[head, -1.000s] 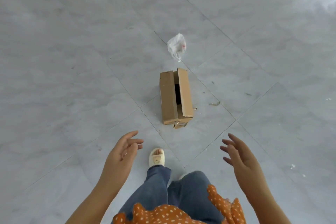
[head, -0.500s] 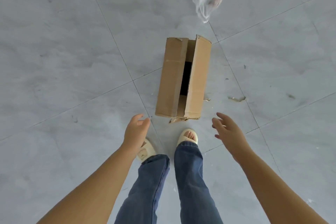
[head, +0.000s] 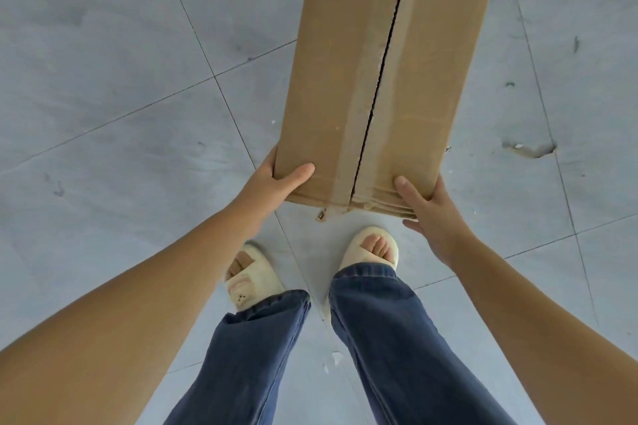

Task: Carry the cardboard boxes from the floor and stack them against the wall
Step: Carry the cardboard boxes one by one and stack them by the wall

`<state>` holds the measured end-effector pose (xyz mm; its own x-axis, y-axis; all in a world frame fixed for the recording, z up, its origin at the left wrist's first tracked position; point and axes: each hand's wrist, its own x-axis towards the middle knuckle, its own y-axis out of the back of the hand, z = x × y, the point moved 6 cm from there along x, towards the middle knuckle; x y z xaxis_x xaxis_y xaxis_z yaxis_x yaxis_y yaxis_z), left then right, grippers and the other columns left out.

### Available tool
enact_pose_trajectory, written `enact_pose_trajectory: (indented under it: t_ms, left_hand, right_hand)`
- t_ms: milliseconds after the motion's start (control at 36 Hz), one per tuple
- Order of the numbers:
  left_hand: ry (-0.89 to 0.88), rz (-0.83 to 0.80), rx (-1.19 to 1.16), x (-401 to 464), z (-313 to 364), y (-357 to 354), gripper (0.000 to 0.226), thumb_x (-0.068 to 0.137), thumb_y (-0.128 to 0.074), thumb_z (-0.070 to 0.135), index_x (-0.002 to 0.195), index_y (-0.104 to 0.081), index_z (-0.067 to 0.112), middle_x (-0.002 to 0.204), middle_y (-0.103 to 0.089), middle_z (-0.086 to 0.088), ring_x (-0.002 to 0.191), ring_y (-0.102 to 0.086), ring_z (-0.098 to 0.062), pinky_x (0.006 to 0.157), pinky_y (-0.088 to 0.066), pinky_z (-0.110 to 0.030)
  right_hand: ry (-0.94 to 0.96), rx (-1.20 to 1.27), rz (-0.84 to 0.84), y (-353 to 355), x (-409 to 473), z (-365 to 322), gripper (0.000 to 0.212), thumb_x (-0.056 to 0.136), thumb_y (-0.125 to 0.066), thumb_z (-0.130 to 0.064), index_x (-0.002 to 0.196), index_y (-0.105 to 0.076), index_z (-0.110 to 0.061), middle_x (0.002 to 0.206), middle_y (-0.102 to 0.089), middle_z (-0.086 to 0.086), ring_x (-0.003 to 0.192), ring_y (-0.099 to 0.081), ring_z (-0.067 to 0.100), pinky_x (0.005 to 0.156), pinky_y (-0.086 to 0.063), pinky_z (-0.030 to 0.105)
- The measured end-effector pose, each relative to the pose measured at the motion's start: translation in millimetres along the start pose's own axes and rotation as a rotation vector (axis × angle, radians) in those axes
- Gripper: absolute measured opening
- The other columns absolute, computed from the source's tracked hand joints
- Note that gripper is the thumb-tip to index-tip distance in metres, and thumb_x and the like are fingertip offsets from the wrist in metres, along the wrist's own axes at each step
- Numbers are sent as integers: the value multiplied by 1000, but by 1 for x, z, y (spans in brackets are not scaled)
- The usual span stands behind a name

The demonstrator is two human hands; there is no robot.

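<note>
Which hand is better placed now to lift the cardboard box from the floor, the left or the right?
Neither alone. The left hand and right hand each grip a near corner of the cardboard box, thumbs on top. The long box probably needs both, lifting together.

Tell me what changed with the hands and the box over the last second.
Both hands closed in on the cardboard box and took hold of its near end: the left hand at the left corner, thumb on top, the right hand at the right corner. The view moved in closer, and the plastic bag passed out of frame. The box's top flaps show only a narrow slit now. The tiled floor is unchanged.
</note>
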<state>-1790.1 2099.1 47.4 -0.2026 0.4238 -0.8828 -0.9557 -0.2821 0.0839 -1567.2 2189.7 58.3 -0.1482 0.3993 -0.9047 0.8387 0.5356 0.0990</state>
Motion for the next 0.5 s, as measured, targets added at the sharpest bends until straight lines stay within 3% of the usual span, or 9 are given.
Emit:
enact_pose_trajectory:
  t_ms: [111,250,306,389,444,500]
  left_hand:
    - [2,-23,-57,-23,14,-8,48,89,-58,39,133,-37,41,107,-55,28,94,-52,14,71,-38,-11]
    - [-4,-48,-131,-86,50,-1,41,86,-56,44,122,-35,47,100,-50,36,79,-49,26,71,-37,-14]
    - [-5,-19,-203,-117,64,5,54,77,-62,55,124,-38,49,104,-54,34,93,-51,18,82,-40,-27]
    - [-9,21,-290,-168,89,17,78,60,-72,67,129,-43,48,115,-62,24,115,-54,-4,99,-40,-46]
    - [-26,32,-326,-203,108,27,83,55,-74,65,131,-45,46,118,-64,18,115,-57,-10,102,-41,-53]
    - [-57,44,-345,-239,128,39,76,62,-78,58,130,-47,43,113,-67,18,106,-63,-7,100,-44,-53]
  right_hand:
    - [4,43,-35,4,-21,-14,80,77,-61,-50,146,-24,-35,132,-47,-7,121,-47,22,103,-39,57]
    - [50,29,-33,13,-79,-59,87,66,-62,-58,145,-28,-41,130,-50,-10,120,-48,19,97,-39,59]
    - [73,49,-25,13,-107,-79,77,70,-60,-56,141,-36,-39,123,-54,-13,115,-52,17,94,-43,54]
    - [103,74,0,10,-152,-110,41,87,-55,-43,127,-47,-37,107,-61,-14,93,-62,7,79,-53,37]
    - [129,72,14,7,-185,-130,31,91,-54,-37,122,-49,-37,101,-63,-15,79,-65,0,64,-53,26]
    - [160,78,13,3,-221,-153,30,92,-54,-35,122,-49,-36,102,-64,-15,75,-65,-3,58,-52,21]
